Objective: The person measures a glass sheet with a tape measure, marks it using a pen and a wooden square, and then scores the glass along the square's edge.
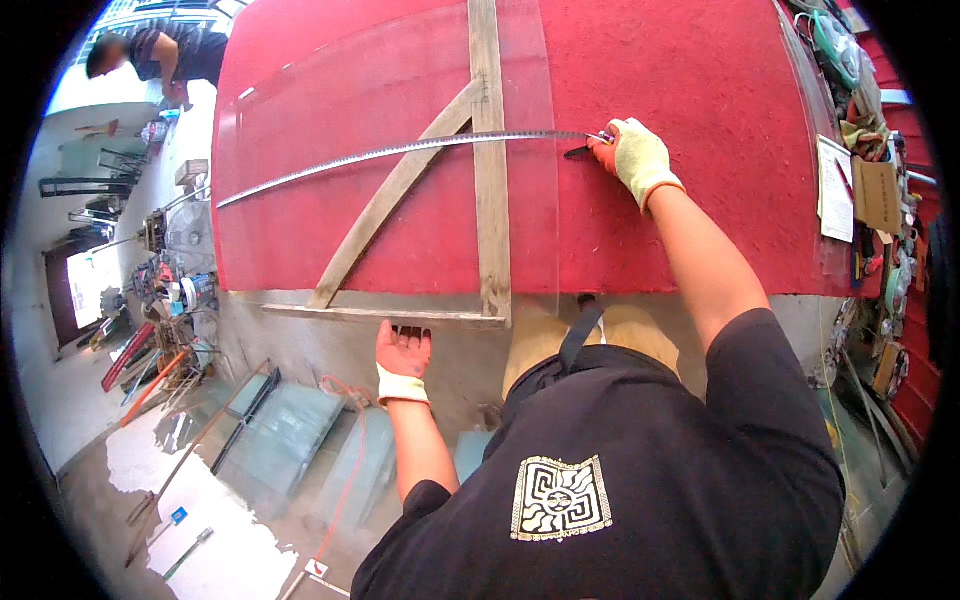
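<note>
A large clear glass sheet (300, 110) lies on the red-covered table. Over it rests a wooden T-square (491, 220) with a diagonal brace, its crosspiece along the table's near edge. My left hand (403, 352), in an orange-palmed glove, is turned palm up with fingers loosely apart, fingertips right by the crosspiece. A long, thin measuring tape (370, 156) with dark markings runs across the glass and the T-square. My gloved right hand (638, 158) is closed around its right end, beyond the sheet's right edge. A small dark piece (577, 153) shows beside those fingers; its kind is unclear.
Glass panes (285, 425) lean below the table at the left, near an orange cord (350, 470). Tools and clutter (175, 285) stand beyond the left edge. A notepad (835, 190) and a cardboard piece (876, 197) sit at the right. Another person (165, 55) is at the far left.
</note>
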Demonstrator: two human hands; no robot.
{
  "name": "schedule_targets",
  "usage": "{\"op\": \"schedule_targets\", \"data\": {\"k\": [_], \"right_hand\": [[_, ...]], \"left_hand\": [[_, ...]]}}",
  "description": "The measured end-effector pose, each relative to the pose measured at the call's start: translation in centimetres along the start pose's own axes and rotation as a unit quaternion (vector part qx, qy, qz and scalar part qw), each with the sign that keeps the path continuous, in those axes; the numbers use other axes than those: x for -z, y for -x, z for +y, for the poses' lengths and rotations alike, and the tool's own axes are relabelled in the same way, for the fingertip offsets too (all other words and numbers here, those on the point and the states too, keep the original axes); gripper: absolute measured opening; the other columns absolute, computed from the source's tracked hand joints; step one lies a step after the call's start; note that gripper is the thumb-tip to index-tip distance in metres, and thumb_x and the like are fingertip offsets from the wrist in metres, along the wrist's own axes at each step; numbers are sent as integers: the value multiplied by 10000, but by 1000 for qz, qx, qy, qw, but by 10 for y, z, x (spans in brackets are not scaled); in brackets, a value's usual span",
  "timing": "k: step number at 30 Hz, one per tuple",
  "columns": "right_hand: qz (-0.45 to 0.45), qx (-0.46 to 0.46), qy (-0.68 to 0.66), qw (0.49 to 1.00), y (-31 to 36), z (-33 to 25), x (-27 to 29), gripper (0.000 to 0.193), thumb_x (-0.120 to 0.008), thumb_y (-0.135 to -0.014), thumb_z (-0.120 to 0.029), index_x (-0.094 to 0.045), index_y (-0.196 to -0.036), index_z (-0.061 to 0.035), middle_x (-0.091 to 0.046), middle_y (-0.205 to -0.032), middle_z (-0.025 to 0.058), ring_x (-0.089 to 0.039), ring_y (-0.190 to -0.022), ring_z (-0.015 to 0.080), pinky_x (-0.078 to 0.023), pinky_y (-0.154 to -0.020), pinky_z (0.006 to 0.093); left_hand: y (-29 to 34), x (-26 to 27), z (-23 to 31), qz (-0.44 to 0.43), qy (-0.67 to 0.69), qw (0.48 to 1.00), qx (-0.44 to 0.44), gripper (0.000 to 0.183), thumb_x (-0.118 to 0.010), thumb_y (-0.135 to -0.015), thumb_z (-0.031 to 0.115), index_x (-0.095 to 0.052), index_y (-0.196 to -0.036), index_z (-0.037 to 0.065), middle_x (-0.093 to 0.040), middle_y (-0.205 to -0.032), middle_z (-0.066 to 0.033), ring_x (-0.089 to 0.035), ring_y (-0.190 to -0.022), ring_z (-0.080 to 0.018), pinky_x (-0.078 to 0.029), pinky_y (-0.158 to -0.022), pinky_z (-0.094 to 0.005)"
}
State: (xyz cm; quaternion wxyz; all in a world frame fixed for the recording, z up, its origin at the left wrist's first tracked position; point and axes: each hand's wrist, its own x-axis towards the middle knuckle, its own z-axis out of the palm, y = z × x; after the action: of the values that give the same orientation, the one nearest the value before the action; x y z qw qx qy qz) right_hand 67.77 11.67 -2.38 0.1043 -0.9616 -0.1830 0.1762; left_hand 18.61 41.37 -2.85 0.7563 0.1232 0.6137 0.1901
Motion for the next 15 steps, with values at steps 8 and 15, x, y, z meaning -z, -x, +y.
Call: {"op": "schedule_targets", "data": {"k": [8, 15], "right_hand": [[-26, -11, 7, 1000, -2, -15, 13, 560, -689, -1038, -584, -771, -1353, -129, -751, -1342, 195, -728, -1247, 403, -594, -1057, 511], [-52, -4, -1, 999, -13, -4, 5, 603, -691, -1026, -592, -760, -1385, -113, -757, -1322, 224, -728, -1239, 434, -587, -1050, 523]], "left_hand": [[-16, 5, 16, -36, -12, 999, 5, 460, -666, -1117, 429, -615, -1442, 108, -631, -1484, -70, -572, -1406, -285, -466, -1206, -525], [-19, 24, 29, -60, -26, 998, 16, 396, -701, -1094, 433, -677, -1344, 125, -683, -1395, -85, -612, -1337, -323, -501, -1169, -554]]}}
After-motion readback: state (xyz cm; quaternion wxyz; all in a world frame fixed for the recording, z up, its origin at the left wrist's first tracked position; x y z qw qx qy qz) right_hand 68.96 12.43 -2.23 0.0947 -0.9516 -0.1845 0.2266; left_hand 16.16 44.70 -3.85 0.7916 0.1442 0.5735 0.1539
